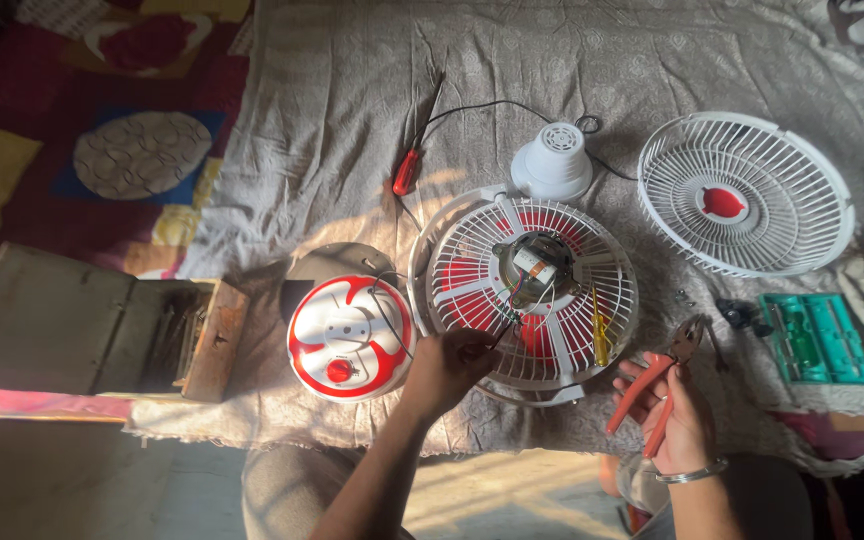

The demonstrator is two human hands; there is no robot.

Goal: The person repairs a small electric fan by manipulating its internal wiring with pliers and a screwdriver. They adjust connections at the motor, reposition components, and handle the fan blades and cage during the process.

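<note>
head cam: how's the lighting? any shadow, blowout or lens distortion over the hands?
Head view: warm, low sunlight in patches across the cloth; left hand half in shadow at the fan's rear grille, right hand sunlit, holding the red-handled pliers. The white motor cover looks near blown out. Bottom and left edges are dark. Wide-angle bending shows at the edges; focus looks sharp.

Bare forearms, no sleeves; a thin silver bangle (pixel 693 473) circles the right wrist.
</note>
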